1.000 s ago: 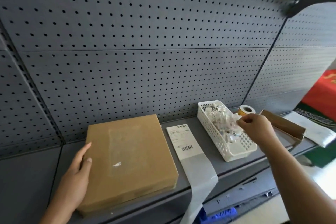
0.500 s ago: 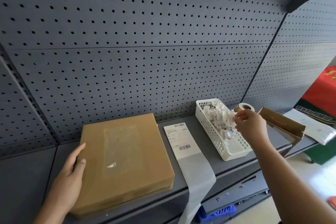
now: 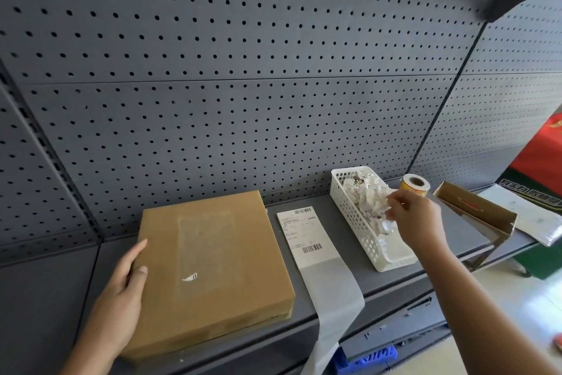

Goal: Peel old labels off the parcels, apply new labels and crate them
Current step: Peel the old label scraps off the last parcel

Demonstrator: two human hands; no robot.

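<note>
While over basket (image 3: pixel 362 222), right fingers (image 3: pixel 395 202) pinched.

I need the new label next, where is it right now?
In the head view, the new label lies flat on the grey shelf, between the brown parcel and the white basket.
</note>
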